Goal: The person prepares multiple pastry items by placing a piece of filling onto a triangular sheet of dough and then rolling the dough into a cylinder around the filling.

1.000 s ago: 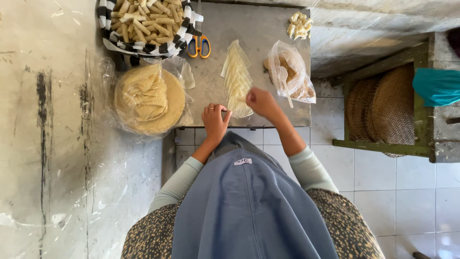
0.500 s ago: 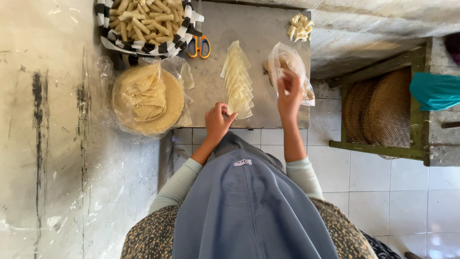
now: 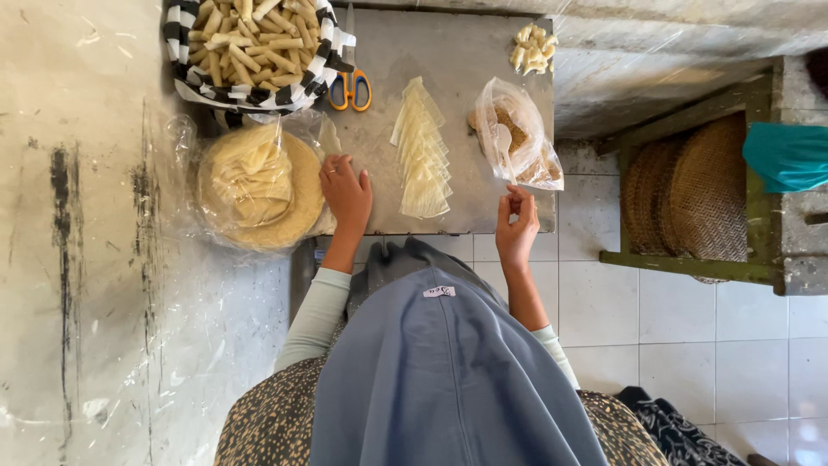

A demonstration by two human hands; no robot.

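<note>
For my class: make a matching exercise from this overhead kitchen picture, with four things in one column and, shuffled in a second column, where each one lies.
Things:
1. scissors
2. pale wrapper sheets
3. rolled sticks
4. white spoon

Places:
A. in the striped basket
B. fanned in a row at the middle of the metal table
C. in the clear bag of brown filling
D. flat on the table beside the basket

Pairs: 1-D, 2-B, 3-A, 4-C

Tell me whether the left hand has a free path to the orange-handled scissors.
Probably yes. The left hand rests flat on the metal table, and only bare surface lies between it and the scissors.
</note>
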